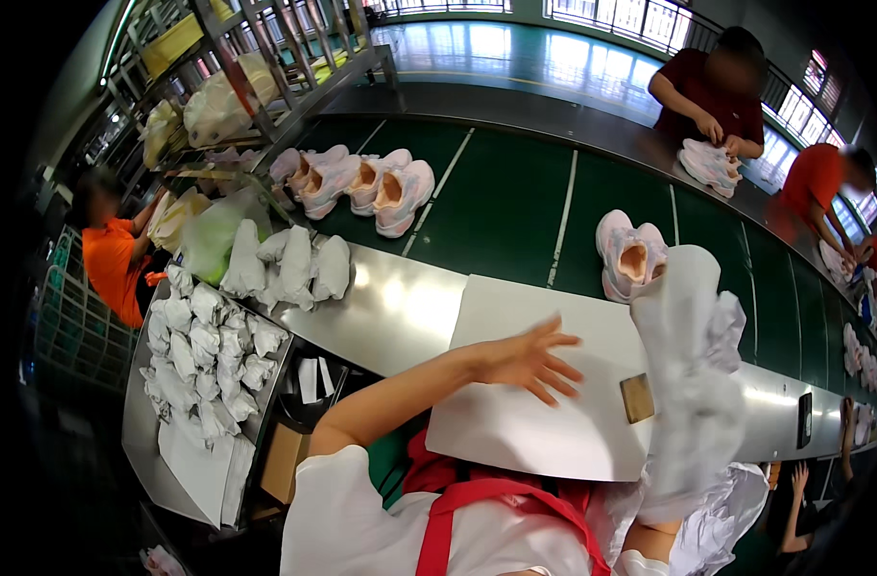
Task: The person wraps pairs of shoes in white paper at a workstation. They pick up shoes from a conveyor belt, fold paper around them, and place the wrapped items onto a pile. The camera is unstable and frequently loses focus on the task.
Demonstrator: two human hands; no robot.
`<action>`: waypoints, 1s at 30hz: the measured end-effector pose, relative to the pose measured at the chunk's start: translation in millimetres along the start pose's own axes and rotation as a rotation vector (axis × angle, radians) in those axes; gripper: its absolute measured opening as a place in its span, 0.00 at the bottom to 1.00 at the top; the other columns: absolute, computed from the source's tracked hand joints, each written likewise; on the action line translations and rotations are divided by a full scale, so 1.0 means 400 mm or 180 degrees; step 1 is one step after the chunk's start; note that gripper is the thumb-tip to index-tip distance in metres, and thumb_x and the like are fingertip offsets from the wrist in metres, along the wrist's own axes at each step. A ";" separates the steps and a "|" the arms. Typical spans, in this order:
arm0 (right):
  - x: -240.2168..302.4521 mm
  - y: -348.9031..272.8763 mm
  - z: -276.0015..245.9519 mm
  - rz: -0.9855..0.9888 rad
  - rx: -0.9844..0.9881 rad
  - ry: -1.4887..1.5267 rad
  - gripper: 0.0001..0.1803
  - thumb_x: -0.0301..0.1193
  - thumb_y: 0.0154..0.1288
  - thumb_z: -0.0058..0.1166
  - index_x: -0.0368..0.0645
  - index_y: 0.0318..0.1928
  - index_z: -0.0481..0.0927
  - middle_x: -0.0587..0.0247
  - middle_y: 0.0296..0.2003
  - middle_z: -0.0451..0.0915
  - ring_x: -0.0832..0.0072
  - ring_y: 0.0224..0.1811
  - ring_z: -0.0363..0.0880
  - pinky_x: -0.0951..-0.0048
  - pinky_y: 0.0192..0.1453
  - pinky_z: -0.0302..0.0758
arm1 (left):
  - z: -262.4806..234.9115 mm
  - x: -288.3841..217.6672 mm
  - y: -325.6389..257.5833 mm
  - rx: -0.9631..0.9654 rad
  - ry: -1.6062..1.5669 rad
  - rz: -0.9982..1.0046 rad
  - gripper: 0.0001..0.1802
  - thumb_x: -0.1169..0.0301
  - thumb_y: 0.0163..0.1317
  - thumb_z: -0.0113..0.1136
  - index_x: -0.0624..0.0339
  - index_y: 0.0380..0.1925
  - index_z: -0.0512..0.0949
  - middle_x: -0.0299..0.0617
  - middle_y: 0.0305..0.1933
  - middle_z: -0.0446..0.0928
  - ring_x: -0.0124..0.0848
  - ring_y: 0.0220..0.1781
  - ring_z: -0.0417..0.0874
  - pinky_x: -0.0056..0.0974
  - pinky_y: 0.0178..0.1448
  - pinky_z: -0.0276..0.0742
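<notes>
My left hand [532, 363] is spread open, palm down, over a white board [515, 422] on the bench, with nothing in its fingers. My right forearm [657, 540] comes up from the lower edge. A motion-blurred sheet of white tissue paper [693, 384] rises from the end of that arm and covers my right hand, which seems to hold it. Just behind the paper, a pair of pale pink and white sneakers [630, 254] stands on the green conveyor belt [515, 192]. A small brown block [637, 398] lies on the board between my left hand and the paper.
Several sneakers [366, 187] stand further left on the belt. Crumpled white paper wads [203, 346] fill a metal tray beside white stuffed pieces [289, 264]. A dark phone-like object [804, 420] lies on the right bench. Co-workers handle shoes across the belt; another person [112, 250] is at far left.
</notes>
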State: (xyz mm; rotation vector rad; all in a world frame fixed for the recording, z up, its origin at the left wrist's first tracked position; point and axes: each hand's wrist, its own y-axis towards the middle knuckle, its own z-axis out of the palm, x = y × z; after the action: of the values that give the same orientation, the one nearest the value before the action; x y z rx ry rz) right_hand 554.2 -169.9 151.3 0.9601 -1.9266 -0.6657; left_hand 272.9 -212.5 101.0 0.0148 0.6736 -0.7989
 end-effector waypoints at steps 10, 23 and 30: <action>0.055 0.049 0.125 -0.0544 0.2138 0.1342 0.16 0.33 0.50 0.64 0.38 0.37 0.76 0.57 0.36 0.77 0.67 0.33 0.78 0.65 0.39 0.75 | 0.117 -0.013 0.135 -0.0635 0.0432 0.1512 0.24 0.55 0.63 0.60 0.63 0.51 0.75 0.39 0.47 0.79 0.30 0.49 0.80 0.34 0.53 0.76; 0.005 0.103 0.092 0.1734 0.1542 0.1238 0.21 0.32 0.48 0.64 0.36 0.42 0.76 0.54 0.48 0.75 0.65 0.47 0.75 0.70 0.50 0.71 | 0.140 -0.047 0.052 -0.1203 0.2778 0.2026 0.42 0.47 0.53 0.66 0.62 0.60 0.63 0.53 0.59 0.66 0.42 0.60 0.70 0.42 0.61 0.67; 0.125 0.116 0.165 0.1193 0.0531 0.0770 0.47 0.35 0.45 0.69 0.37 0.64 0.59 0.44 0.53 0.72 0.50 0.52 0.75 0.61 0.54 0.73 | 0.133 -0.063 0.079 -0.2241 0.2769 0.2990 0.30 0.59 0.55 0.68 0.61 0.52 0.66 0.45 0.46 0.72 0.33 0.49 0.74 0.37 0.56 0.71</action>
State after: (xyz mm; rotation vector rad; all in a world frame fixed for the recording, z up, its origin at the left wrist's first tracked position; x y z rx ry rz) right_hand 463.1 -179.7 176.4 0.7120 -1.8932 -0.1662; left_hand 310.8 -187.2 149.8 0.0364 1.5772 0.4344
